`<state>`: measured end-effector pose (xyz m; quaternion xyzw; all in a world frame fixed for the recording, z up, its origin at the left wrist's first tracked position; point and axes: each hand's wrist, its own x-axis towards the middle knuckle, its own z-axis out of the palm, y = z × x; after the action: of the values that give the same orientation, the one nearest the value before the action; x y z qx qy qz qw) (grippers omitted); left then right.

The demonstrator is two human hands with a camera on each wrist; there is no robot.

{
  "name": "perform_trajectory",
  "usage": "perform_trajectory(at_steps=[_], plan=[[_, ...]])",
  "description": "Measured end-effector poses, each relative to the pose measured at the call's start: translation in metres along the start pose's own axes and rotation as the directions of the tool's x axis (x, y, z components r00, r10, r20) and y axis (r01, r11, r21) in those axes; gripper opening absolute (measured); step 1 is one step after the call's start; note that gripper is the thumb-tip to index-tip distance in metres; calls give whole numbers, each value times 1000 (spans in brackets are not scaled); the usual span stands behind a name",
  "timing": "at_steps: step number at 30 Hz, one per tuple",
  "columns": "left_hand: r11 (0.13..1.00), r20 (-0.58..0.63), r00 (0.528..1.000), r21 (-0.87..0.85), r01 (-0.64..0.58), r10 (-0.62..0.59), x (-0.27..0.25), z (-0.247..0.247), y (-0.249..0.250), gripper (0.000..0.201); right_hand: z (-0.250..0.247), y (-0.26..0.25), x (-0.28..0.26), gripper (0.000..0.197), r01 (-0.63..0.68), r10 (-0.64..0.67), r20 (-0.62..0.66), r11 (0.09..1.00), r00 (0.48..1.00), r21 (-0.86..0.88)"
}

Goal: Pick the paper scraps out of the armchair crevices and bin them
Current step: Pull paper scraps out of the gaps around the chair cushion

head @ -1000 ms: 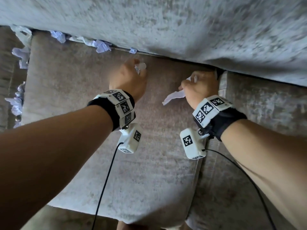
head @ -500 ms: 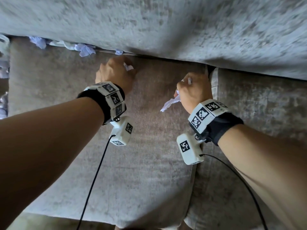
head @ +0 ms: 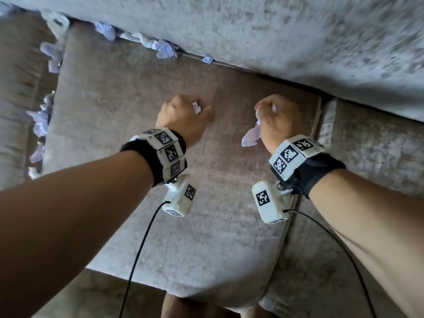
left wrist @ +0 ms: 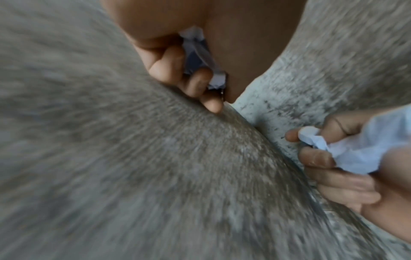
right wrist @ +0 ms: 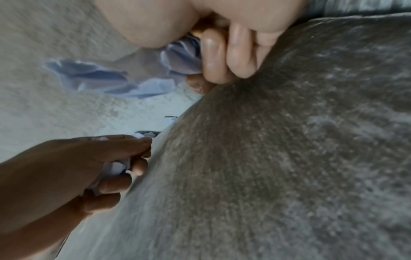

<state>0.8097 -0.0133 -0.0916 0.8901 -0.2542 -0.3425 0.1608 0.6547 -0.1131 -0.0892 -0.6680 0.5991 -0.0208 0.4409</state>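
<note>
Paper scraps (head: 165, 49) are light, soft, crushable; pinch any exposed fold above the cushion (head: 206, 203). The left hand (head: 183, 115) and the right hand (head: 275, 115) are each clenched around scraps.

Home living space, going by the furniture: a soft armchair in grey velvety fabric, with a seat cushion (head: 206, 203) under both fists, a tall backrest (head: 275, 31) just beyond them and an armrest (head: 18, 88) off to the left. Crumpled paper scraps (head: 165, 49) are wedged along the crevices beyond and left of the fists. Nothing else of the room shows.
</note>
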Motion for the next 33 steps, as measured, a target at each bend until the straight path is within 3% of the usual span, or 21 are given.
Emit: perform_trajectory(at_steps=[12, 18, 22, 26, 28, 33], plan=[[986, -46, 995, -143, 85, -93, -81, -34, -26, 16, 7, -20, -29, 21, 188, -159, 163, 965, 974, -182], [984, -58, 996, -164, 64, -75, -61, -52, -30, 15, 23, -50, -9, 14, 178, -140, 221, 970, 965, -164], [978, -40, 999, -207, 21, -30, -32, -53, -45, 15, 54, -61, 7, 19, 194, -168, 128, 955, 977, -226], [980, 60, 998, -198, 3, 9, -8, -50, -75, 20, 76, -74, 31, 33, 145, -169, -90, 962, 981, -230], [979, 105, 994, -203, -6, 28, 1, -53, -93, 21, 90, -78, 47, 39, 132, -173, -140, 957, 975, -260], [945, 226, 955, -306, -118, 193, 13, -61, -116, 18, 116, -83, 66, 28, 102, -188, -238, 938, 953, -332]])
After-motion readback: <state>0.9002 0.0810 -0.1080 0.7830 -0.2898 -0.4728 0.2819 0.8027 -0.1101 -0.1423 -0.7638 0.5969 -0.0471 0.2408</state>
